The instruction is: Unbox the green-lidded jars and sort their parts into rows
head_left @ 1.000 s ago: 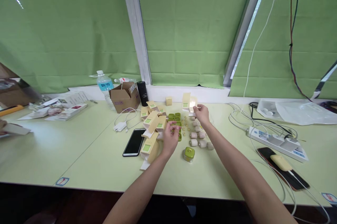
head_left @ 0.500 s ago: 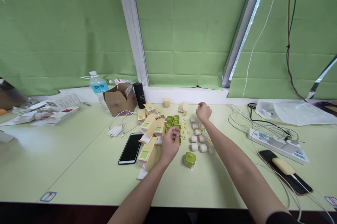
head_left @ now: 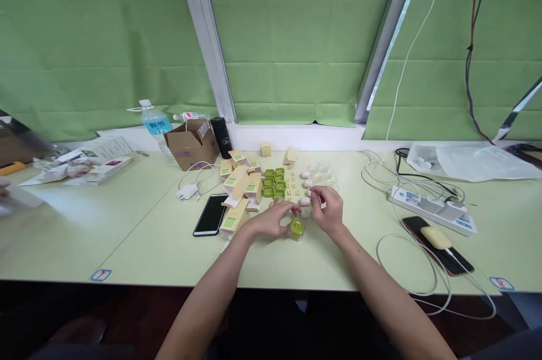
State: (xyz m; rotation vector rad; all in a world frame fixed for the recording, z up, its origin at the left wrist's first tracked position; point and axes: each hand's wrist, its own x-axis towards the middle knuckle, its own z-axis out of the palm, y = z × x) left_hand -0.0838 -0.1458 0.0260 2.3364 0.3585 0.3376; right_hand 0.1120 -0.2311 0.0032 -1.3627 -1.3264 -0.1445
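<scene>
My left hand [head_left: 274, 220] is curved around a small clear box with a green lid [head_left: 297, 227], thumb at its near-left side and fingertips by its far side. Just right of it, my right hand [head_left: 328, 210] is closed in a pinch; what its fingertips hold, if anything, is too small to tell. White rolls [head_left: 305, 175] stand in a column beside the right fingertips, partly hidden by that hand. Behind are clear plastic cups [head_left: 322, 171], small yellow pieces [head_left: 289, 184] and two columns of green lids [head_left: 268, 182].
Cream cartons [head_left: 235, 182] lie left of the lids, beside a phone [head_left: 210, 215]. Further back are a cardboard box [head_left: 192, 145], a black bottle [head_left: 221, 137] and a water bottle [head_left: 156, 123]. A power strip [head_left: 432, 207], cables and another phone [head_left: 455, 261] lie right.
My right hand has come back from the far end of the cups toward the green-lidded box. My left hand has moved from the green lids onto that box. The view has shifted slightly.
</scene>
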